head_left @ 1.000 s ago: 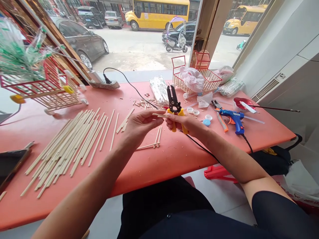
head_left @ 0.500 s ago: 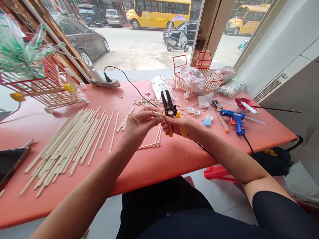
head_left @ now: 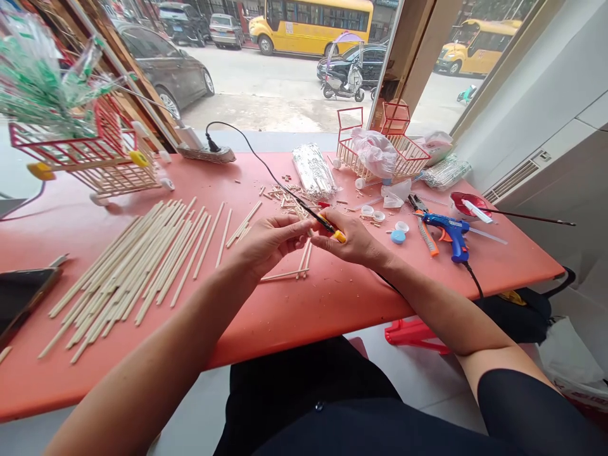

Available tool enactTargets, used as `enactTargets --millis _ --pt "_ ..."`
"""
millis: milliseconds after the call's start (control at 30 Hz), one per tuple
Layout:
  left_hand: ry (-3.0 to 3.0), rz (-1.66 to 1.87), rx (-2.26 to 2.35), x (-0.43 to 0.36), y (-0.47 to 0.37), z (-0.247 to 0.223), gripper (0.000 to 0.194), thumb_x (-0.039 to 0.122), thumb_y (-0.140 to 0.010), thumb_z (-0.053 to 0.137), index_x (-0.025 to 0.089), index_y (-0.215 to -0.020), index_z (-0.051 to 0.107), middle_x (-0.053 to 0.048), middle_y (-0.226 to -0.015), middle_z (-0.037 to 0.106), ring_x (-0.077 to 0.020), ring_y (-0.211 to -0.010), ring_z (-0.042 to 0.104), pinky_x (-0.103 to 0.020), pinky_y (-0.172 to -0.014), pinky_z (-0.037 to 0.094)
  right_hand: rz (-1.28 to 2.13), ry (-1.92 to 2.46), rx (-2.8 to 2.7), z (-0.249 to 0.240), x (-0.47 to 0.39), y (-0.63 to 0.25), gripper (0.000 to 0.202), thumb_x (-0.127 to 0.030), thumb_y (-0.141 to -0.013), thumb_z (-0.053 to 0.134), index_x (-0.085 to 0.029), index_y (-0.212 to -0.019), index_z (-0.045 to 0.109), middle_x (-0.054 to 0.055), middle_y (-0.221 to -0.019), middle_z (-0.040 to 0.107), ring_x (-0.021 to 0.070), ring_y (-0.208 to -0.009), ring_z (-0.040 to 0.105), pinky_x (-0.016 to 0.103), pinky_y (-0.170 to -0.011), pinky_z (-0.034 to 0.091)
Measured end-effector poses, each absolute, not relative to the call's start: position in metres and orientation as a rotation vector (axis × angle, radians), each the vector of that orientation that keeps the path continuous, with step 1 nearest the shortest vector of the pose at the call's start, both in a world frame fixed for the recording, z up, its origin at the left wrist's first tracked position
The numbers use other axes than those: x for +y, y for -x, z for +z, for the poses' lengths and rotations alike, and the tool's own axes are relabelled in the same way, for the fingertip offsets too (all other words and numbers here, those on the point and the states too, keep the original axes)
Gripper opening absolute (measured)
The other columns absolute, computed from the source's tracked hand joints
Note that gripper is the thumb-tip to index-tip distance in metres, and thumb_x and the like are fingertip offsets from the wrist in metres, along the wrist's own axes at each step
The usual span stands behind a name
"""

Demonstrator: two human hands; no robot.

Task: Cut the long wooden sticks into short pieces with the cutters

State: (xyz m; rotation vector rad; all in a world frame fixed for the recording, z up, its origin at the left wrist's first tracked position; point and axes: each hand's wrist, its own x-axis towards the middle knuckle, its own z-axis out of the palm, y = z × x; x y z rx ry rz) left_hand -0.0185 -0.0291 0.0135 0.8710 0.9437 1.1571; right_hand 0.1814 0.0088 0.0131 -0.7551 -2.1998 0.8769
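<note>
Over the middle of the pink table (head_left: 285, 316), my right hand (head_left: 349, 239) is closed round the black and yellow pliers (head_left: 338, 235), which now show edge-on. My left hand (head_left: 273, 240) touches the right one at the fingertips and is pinched on a small piece of wooden stick (head_left: 310, 233), mostly hidden by the fingers. A few loose sticks (head_left: 285, 275) lie just below the hands. Left of them spreads a big pile of long wooden sticks (head_left: 128, 272). Short cut pieces (head_left: 289, 201) are scattered behind my hands, beside a silver-wrapped pack (head_left: 313, 171).
A blue glue gun (head_left: 449, 231), white caps (head_left: 401, 226) and a blue cap (head_left: 398, 237) lie at the right. Small stick-built carts stand at the back left (head_left: 114, 171) and back right (head_left: 413, 155). A black cable (head_left: 256, 149) runs from the power strip (head_left: 209, 154).
The pliers have turned from standing upright with jaws visible to a slanted, edge-on position in my right hand. My left hand stays close to it. The view has shifted slightly.
</note>
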Motion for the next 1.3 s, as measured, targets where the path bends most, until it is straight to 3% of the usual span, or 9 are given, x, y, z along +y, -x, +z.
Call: enactTargets --millis 300,433,533,633,1000,1167,1300 --pt "-0.920 1.102 0.961 -0.029 0.019 0.011 0.049 0.049 -0.045 0.108 0.017 -0.075 0.085 -0.007 -0.081 0.076 -0.0142 -0.074 0.065 -0.025 -0.067 0.053 0.794 0.799 -2.219 0.010 0.010 -0.179 0.040 -0.056 -0.092 0.068 -0.023 -0.084 0.047 -0.002 -0.080 0.049 0.0147 -0.073 0.042 0.029 -0.071 0.035" --pt "-1.112 1.129 1.003 -0.031 0.019 0.014 0.042 0.050 -0.055 0.104 0.017 -0.068 0.082 -0.005 -0.069 0.071 -0.0126 -0.065 0.059 -0.026 -0.063 0.049 0.957 0.842 -2.229 0.014 0.014 -0.184 0.041 -0.059 -0.090 0.069 -0.021 -0.088 0.055 -0.001 -0.082 0.054 0.0154 -0.076 0.046 0.029 -0.072 0.036" --pt "-1.335 1.148 1.078 -0.034 0.017 0.015 0.034 0.046 -0.067 0.097 0.017 -0.064 0.080 -0.003 -0.061 0.067 -0.0129 -0.061 0.056 -0.026 -0.060 0.045 1.074 0.861 -2.119 0.016 0.017 -0.187 0.042 -0.061 -0.090 0.068 -0.020 -0.091 0.058 0.000 -0.084 0.057 0.0153 -0.077 0.048 0.030 -0.073 0.039" --pt "-1.478 1.127 1.141 -0.036 0.013 0.013 0.023 0.039 -0.072 0.089 0.018 -0.067 0.082 -0.005 -0.063 0.072 -0.0157 -0.061 0.061 -0.028 -0.062 0.048 1.066 0.889 -2.084 0.015 0.016 -0.186 0.039 -0.058 -0.089 0.069 -0.020 -0.087 0.058 0.000 -0.082 0.059 0.0151 -0.077 0.049 0.030 -0.074 0.040" --pt "-1.525 1.027 1.183 -0.036 0.009 0.010 0.011 0.028 -0.071 0.080 0.019 -0.071 0.085 -0.007 -0.069 0.079 -0.0210 -0.067 0.072 -0.029 -0.067 0.057 0.952 0.948 -2.179 0.012 0.012 -0.182 0.025 -0.044 -0.089 0.063 -0.021 -0.083 0.057 0.000 -0.079 0.061 0.0160 -0.075 0.053 0.031 -0.074 0.041" --pt "-1.478 0.974 1.104 -0.036 0.012 0.013 0.032 0.048 -0.073 0.089 0.017 -0.069 0.082 -0.009 -0.070 0.078 -0.0188 -0.064 0.067 -0.028 -0.060 0.052 1.171 0.932 -2.034 0.012 0.014 -0.183 0.024 -0.043 -0.083 0.067 -0.021 -0.089 0.059 -0.001 -0.080 0.063 0.0165 -0.076 0.056 0.031 -0.073 0.043" --pt "-1.391 0.940 1.029 -0.038 0.013 0.014 0.046 0.064 -0.076 0.087 0.018 -0.075 0.083 -0.014 -0.085 0.083 -0.0230 -0.080 0.075 -0.028 -0.066 0.053 1.285 0.913 -1.973 0.013 0.016 -0.184 0.026 -0.044 -0.082 0.069 -0.022 -0.085 0.057 -0.003 -0.073 0.059 0.0150 -0.071 0.052 0.029 -0.069 0.042"
